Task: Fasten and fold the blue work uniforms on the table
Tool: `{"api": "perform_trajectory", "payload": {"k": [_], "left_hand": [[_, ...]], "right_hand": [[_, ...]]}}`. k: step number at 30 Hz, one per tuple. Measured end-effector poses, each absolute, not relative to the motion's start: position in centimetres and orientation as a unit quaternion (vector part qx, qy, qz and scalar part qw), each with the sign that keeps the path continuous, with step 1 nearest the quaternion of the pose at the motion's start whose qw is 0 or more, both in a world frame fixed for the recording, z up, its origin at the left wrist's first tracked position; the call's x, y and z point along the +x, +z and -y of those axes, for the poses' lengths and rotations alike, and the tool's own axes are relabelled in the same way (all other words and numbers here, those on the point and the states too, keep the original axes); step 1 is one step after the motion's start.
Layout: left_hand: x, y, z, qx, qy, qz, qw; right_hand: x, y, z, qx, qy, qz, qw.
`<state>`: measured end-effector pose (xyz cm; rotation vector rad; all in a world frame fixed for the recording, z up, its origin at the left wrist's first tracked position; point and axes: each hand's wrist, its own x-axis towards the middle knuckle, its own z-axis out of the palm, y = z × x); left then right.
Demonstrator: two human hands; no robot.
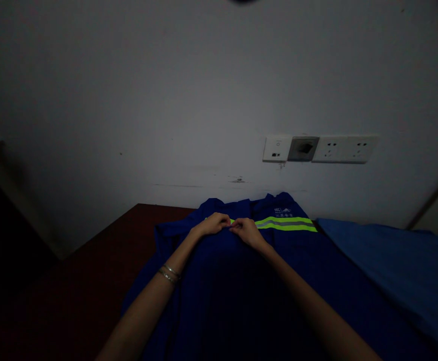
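Observation:
A dark blue work jacket (211,271) lies spread over the table, with a yellow-green and grey reflective strip (286,223) across its chest and small pale print above the strip. My left hand (215,223) and my right hand (247,231) meet at the jacket's front middle, by the strip. Both are closed, thumbs and fingers pinching the jacket's cloth where the two hands nearly touch. Whether a button or zip sits between the fingertips is too small to tell. Two bracelets circle my left wrist.
The dark red table (128,235) runs up to a grey-white wall (166,100). Sockets and a switch plate (344,149) are set in the wall at the right. A lighter blue cloth (395,265) lies right of the jacket. Something dark stands at the far left.

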<state>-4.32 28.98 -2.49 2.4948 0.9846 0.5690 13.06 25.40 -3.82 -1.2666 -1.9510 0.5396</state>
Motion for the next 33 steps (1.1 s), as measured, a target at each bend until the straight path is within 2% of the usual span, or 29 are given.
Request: {"api": "perform_trajectory", "payload": {"k": [5,13,18,22,26,29,33], "left_hand": [[-4.0,-2.1,-28.9,0.87,0.225,-0.373,0.23],[-5.3,-2.7,-27.0,0.753,0.304,-0.493,0.312],[-4.7,-4.4,-26.3,0.72,0.365,-0.475,0.35],[-3.9,-5.2,-26.1,0.666,0.408,-0.473,0.408],[-3.5,-5.7,-26.0,0.597,0.444,-0.488,0.456],[-3.1,-5.9,-26.0,0.585,0.451,-0.51,0.44],[-2.6,-5.9,-25.8,0.602,0.46,-0.524,0.39]], "right_hand": [[13.1,-4.6,-25.6,-0.476,0.186,0.768,0.386],[13.0,-5.2,-24.8,-0.448,0.018,0.814,0.368],[12.5,-5.1,-23.7,-0.463,-0.042,0.818,0.34],[12.3,-5.8,-24.1,-0.45,0.009,0.798,0.401],[11.9,-5.8,-24.7,-0.467,0.119,0.747,0.458],[11.8,-5.3,-25.3,-0.491,0.22,0.698,0.472],[12.1,-4.6,-25.9,-0.526,0.309,0.658,0.442]]}}
